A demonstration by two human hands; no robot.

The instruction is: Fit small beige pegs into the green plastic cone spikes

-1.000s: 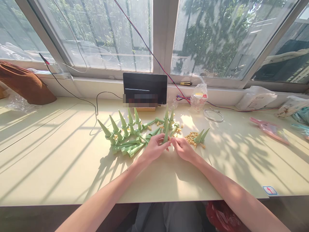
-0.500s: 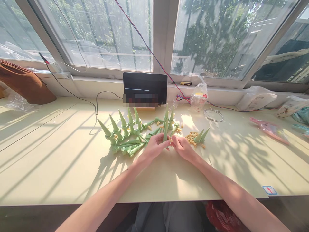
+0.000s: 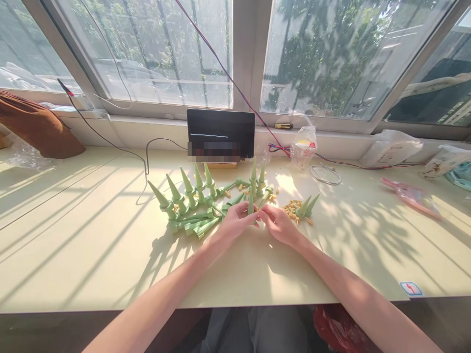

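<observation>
My left hand (image 3: 238,219) is closed around a green cone-shaped spike (image 3: 250,202), its tip pointing up. Close against it, my right hand (image 3: 275,220) pinches a small yellow peg (image 3: 258,210) at the spike's side; the fingers cover most of the peg. Left of my hands, several green spikes (image 3: 188,186) stand upright in a row, with more green pieces (image 3: 198,223) lying in front of them. Beyond my hands two tall spikes (image 3: 253,176) stand together. To the right, a heap of yellow pegs (image 3: 292,208) lies beside two green cones (image 3: 307,206).
A dark tablet (image 3: 221,132) leans at the back by the window. A plastic-wrapped cup (image 3: 303,147), a coiled cable (image 3: 326,175) and a pink item in plastic (image 3: 410,197) lie to the right. A brown bag (image 3: 40,127) is at far left.
My right hand's fingers have shifted slightly and now press closer to the spike, covering more of the yellow peg. The left hand keeps its hold.
</observation>
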